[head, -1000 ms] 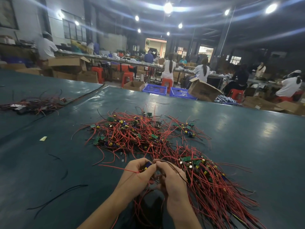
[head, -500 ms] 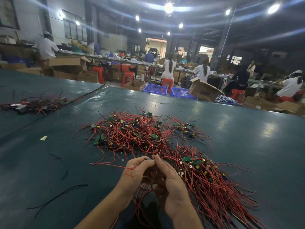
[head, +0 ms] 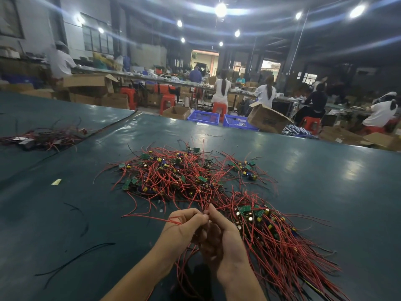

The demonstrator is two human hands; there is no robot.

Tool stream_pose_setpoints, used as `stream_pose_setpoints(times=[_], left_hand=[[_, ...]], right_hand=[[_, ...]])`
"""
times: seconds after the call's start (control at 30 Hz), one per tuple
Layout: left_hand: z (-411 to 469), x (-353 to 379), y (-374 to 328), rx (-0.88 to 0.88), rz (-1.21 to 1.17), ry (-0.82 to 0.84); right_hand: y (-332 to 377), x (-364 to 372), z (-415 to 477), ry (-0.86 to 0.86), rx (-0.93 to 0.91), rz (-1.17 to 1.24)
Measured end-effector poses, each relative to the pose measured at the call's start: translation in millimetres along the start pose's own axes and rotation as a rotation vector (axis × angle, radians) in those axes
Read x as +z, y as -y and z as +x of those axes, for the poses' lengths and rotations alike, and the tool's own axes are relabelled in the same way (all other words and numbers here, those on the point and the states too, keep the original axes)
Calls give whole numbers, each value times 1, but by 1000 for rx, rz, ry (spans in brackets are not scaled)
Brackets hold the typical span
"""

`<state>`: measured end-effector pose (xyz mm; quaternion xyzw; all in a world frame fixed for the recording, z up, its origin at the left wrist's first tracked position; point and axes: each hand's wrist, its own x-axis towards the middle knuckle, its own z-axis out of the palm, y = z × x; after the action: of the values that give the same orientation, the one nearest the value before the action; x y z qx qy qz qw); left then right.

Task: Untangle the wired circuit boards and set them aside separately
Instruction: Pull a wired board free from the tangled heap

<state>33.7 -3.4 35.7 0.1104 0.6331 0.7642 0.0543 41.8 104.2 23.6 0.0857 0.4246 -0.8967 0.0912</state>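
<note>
A small knot of red and black wires (head: 43, 137) lies at the far left edge of the dark green tabletop (head: 325, 192). Nearer along that side are a yellow scrap (head: 56, 182) and a loose black wire (head: 73, 259), each lying alone.

In the middle of the tabletop spreads the tangled heap (head: 173, 174) of green circuit boards with yellow and blue parts, red leads pointing every way. Any marking on the boards is too small to read.

Near the front edge, the left hand (head: 184, 229) curls its fingers and pinches a few red wires (head: 152, 217), one strand trailing out to the left. The right hand (head: 221, 237) is pressed against it, its fingertips meeting the left's on the same strands. More red leads hang below the palms, and what sits between the palms is in shadow.

Just right of the hands, touching the heap, lies a straighter bundle (head: 271, 235) of boards, its leads running toward the front right corner.

Beyond the far edge stand blue crates (head: 204, 116) and a tilted cardboard box (head: 269, 121) whose dark print is too blurred to read.
</note>
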Motion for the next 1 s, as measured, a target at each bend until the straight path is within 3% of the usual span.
stream_pose_setpoints(times=[0.2, 0.5, 0.73, 1.0], left_hand=[[5, -5, 5, -2, 20, -63], [5, -8, 7, 145, 149, -87], [6, -8, 9, 228, 322, -40], [-1, -1, 7, 191, 335, 88]], right_hand=[[-5, 1, 4, -64, -13, -30], [-4, 4, -2, -118, -46, -198], [0, 10, 0, -173, -51, -55], [19, -16, 8, -216, -91, 23]])
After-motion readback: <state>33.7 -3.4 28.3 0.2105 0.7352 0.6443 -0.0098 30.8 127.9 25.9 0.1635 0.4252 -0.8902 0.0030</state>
